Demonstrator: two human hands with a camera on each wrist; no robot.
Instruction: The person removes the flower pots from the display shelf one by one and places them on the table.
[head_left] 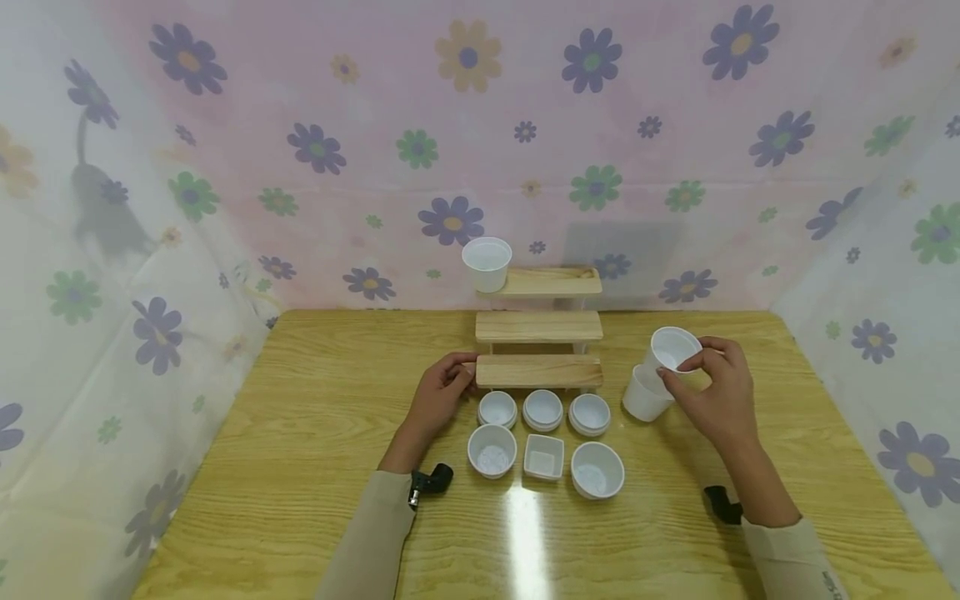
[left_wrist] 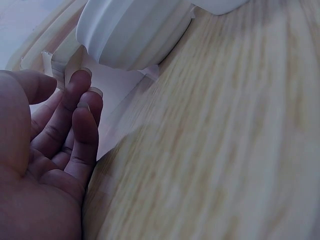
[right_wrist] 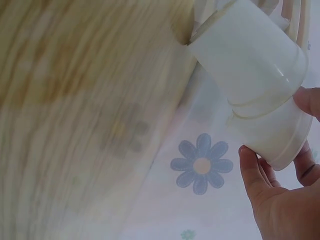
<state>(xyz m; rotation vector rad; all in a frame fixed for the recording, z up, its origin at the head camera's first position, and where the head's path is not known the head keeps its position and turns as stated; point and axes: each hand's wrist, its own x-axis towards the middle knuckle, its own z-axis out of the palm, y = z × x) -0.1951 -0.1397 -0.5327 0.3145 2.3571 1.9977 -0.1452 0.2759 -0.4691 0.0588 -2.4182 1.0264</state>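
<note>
My right hand (head_left: 720, 392) pinches the rim of a white plastic cup (head_left: 667, 343). That cup is tilted, just above and partly in front of a second white cup (head_left: 643, 402) on the table; in the right wrist view, the held cup (right_wrist: 280, 135) overlaps the other cup (right_wrist: 250, 55). Whether they touch I cannot tell. My left hand (head_left: 435, 396) rests at the left end of the lowest step of a three-step wooden stand (head_left: 538, 372). Its fingers are loosely bent beside the step's end (left_wrist: 62, 65). A third white cup (head_left: 487, 271) stands on the top step's left end.
Before the stand are three small round white bowls (head_left: 543, 408). Nearer me sit two larger round bowls (head_left: 597, 479) and a square white dish (head_left: 543, 467). A flowered cloth (head_left: 517, 158) hangs behind and beside the wooden table (head_left: 337, 400).
</note>
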